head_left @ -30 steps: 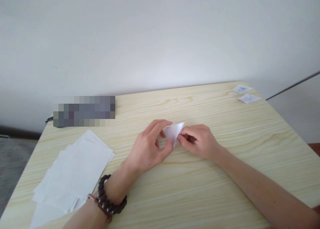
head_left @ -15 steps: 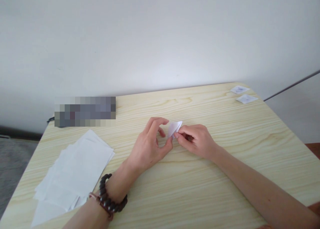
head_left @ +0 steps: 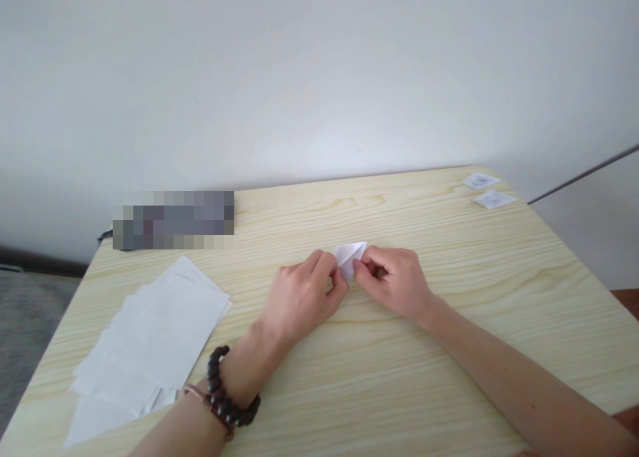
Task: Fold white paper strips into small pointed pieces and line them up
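A small folded piece of white paper [head_left: 351, 254] is held between my two hands just above the middle of the wooden table. A crease or folded edge runs slantwise across it up to a pointed corner. My left hand [head_left: 307, 294] pinches its left side, fingers curled against the thumb. On the other side, the thumb and forefinger of my right hand [head_left: 392, 277] grip the paper's right edge. The fingertips cover part of its lower edges. Dark beads circle my left wrist.
Loose white sheets [head_left: 154, 337] lie in an untidy stack at the table's left. Two folded white paper pieces [head_left: 480, 180] sit near the far right corner. A blurred-out dark object [head_left: 174, 221] rests at the back left, against the white wall [head_left: 319, 78].
My left hand's fingers, spread apart before, have closed onto the left side of the folded paper. My right hand keeps its pinch, and the paper shows more of its face.
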The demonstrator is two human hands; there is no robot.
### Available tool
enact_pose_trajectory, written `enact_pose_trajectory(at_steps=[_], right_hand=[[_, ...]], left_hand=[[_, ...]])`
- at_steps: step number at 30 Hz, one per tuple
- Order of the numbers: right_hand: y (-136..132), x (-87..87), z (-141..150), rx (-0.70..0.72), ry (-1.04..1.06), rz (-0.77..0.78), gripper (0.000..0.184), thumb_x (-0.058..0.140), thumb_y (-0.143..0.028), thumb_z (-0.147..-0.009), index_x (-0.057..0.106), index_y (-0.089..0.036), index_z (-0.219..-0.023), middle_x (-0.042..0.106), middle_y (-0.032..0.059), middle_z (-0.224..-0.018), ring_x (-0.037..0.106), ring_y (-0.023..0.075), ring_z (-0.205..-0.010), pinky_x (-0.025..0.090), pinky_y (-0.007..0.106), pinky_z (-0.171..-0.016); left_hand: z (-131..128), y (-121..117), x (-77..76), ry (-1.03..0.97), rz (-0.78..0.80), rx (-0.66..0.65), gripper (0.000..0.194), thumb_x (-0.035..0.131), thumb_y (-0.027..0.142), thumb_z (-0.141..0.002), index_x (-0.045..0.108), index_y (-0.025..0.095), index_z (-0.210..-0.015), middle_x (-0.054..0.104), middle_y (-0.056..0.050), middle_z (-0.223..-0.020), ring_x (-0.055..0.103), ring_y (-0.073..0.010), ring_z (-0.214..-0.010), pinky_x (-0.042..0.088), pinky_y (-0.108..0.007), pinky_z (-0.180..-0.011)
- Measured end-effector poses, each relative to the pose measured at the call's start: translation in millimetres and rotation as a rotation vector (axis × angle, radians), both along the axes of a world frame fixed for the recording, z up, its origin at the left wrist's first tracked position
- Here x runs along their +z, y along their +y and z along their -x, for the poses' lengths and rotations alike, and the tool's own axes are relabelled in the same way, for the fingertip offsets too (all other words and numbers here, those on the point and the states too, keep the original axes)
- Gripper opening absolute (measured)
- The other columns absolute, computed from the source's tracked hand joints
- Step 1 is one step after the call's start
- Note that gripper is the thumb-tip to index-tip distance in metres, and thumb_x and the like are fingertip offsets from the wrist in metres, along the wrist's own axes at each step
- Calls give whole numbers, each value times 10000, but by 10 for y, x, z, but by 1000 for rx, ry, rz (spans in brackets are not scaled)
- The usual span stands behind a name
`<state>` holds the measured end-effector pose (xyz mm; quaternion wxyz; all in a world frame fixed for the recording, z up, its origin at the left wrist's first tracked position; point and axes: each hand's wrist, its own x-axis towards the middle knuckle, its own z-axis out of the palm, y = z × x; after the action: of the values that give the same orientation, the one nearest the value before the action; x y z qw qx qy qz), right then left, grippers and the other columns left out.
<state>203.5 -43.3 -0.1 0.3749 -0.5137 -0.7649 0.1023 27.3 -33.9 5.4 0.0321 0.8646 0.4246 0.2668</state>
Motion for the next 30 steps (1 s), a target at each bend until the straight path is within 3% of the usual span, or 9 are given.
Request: enact_pose_trajectory(at_steps=[6, 12, 17, 20, 24, 30], right_hand=[[-12, 3, 56, -53, -42, 118, 265, 527, -289, -835, 511, -185, -592, 529, -33, -487, 458, 86, -444, 320, 212, -496], [8, -15, 44, 29, -80, 113, 339, 491, -268, -868, 447, -181, -544, 441, -46, -450, 382, 77, -435, 281, 223, -502], [8, -8, 32, 118, -73, 108, 335, 478, -241, -878, 443, -178, -551, 433, -47, -460, 370, 69, -432, 266, 215, -488], [0, -8, 32, 129, -101, 72, 334, 475, -235, -876, 461, -177, -546, 460, -35, -461, 397, 78, -438, 277, 221, -498], [-8, -21, 55, 75, -139, -7, 342, 481, -230, -864, 479, -178, -525, 478, -28, -439, 415, 89, -429, 298, 229, -512], [-10, -27, 77, 56, -139, -56, 354, 494, -226, -853, 475, -181, -503, 481, -36, -422, 407, 83, -412, 305, 219, -506]], left_hand=[[-2, -7, 8, 49, -94, -31, 187, 465, 151, -840, 488, 180, -656, 524, 24, -575, 456, -100, -459, 298, -238, -439], [-31, -27, 26, 135, 0, 59, 150, 482, 196, -836, 520, 182, -692, 607, 0, -630, 547, -137, -505, 286, -262, -452], [-71, -27, 61, 187, 179, 200, 171, 526, 305, -851, 585, 155, -910, 694, -33, -755, 639, -190, -592, 323, -271, -477], [-67, -13, 61, 178, 227, 183, 268, 510, 271, -844, 574, 152, -1076, 719, -36, -810, 674, -216, -647, 377, -282, -506], [-44, -2, 39, 126, 221, 129, 325, 456, 205, -831, 563, 159, -1135, 738, -44, -864, 700, -233, -707, 428, -296, -541], [-40, -5, 55, 135, 258, 139, 206, 469, 226, -838, 588, 183, -1001, 737, -26, -772, 692, -230, -648, 396, -285, -517]])
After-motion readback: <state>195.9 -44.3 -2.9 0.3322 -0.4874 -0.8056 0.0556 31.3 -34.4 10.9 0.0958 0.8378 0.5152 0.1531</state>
